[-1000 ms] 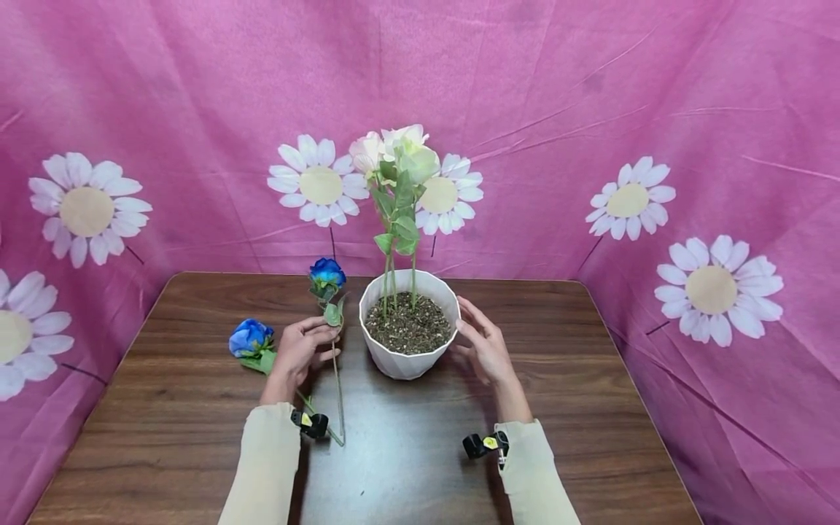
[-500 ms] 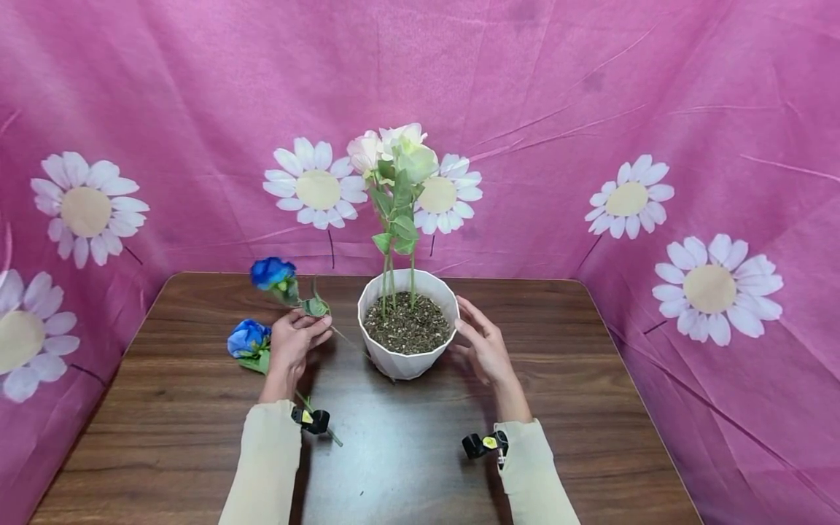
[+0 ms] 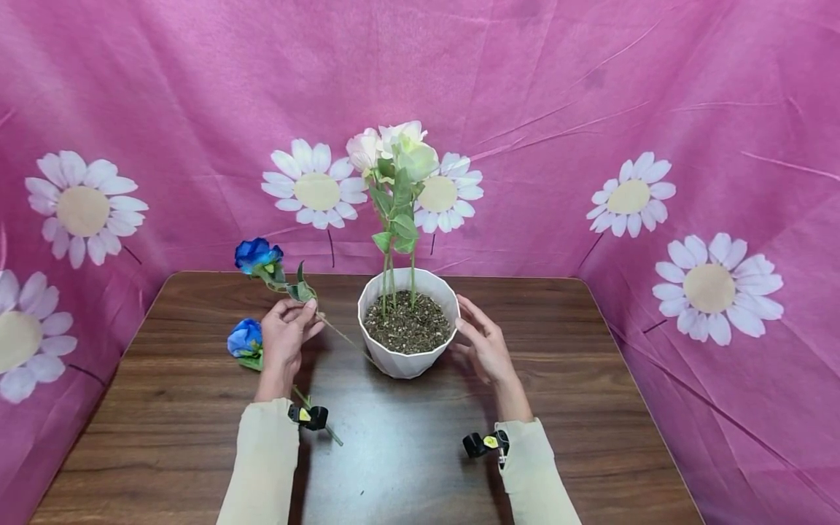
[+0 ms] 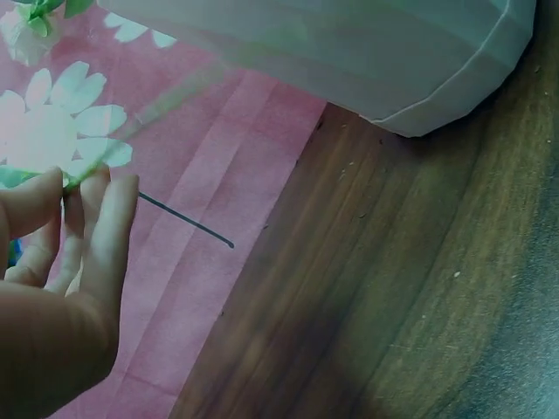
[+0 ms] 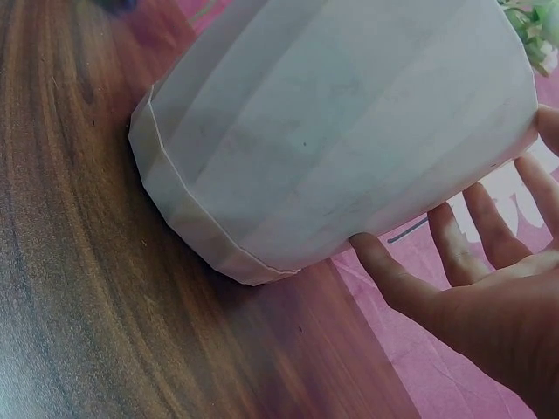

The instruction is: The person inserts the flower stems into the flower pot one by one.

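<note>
In the head view my left hand (image 3: 284, 341) pinches the stem of a blue rose (image 3: 258, 257) between thumb and fingers, just below its leaves. The bloom tilts to the far left, and the thin stem slants down toward the white faceted pot (image 3: 408, 363). Dark soil (image 3: 410, 329) fills this pot, where several pale roses (image 3: 402, 149) stand upright. My right hand (image 3: 488, 348) rests against the pot's right side; in the right wrist view its fingers (image 5: 397, 278) reach along the wall. Another blue rose (image 3: 245, 338) lies on the table, partly hidden behind my left hand and wrist.
The brown wooden table (image 3: 564, 394) has its back edge just behind the pot. A pink cloth (image 3: 525, 73) printed with white daisies hangs around the back and sides. A black camera (image 3: 310, 417) sits on the left wrist, another black camera (image 3: 482, 443) on the right.
The held blue rose has swung left and up, from upright beside the pot to tilted, its stem end now toward the pot. My left hand shifted slightly left; the right hand stays put.
</note>
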`<state>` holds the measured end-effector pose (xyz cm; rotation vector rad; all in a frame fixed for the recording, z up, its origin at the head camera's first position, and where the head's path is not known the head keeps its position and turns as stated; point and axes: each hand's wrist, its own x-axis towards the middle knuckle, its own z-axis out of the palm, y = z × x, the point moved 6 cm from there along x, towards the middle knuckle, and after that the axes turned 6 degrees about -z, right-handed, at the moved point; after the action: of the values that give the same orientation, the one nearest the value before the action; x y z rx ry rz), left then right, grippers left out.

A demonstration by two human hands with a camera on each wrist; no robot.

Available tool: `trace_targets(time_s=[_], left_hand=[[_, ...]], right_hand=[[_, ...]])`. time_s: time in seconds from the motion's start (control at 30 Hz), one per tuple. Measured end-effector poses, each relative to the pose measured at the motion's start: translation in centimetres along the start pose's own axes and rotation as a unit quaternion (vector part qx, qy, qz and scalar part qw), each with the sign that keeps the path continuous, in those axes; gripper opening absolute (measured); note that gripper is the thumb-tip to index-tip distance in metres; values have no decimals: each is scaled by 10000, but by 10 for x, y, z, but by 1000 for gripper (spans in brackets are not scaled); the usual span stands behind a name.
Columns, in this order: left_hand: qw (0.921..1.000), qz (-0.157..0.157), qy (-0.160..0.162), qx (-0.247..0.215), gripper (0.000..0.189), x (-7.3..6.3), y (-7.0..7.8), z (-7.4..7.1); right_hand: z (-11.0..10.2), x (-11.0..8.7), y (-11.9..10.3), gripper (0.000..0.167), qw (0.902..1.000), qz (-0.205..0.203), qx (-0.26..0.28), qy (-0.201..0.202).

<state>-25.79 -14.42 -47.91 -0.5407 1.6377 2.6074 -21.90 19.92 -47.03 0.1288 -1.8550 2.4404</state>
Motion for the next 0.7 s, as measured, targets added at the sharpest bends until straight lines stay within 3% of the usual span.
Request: trace_targets(time_s=[0.17, 0.27, 0.7], left_hand=[[9988, -185, -393, 208, 10, -3, 2, 4], [9987, -212, -442, 136, 12, -5, 3, 6], [9970, 334, -465, -525, 25, -9, 14, 10]], right_hand=[[0, 0, -1, 55, 10000, 11, 19, -26], [1, 0, -1, 55, 10000, 1, 43, -31], [2, -1, -4, 55, 10000, 10, 95, 5]])
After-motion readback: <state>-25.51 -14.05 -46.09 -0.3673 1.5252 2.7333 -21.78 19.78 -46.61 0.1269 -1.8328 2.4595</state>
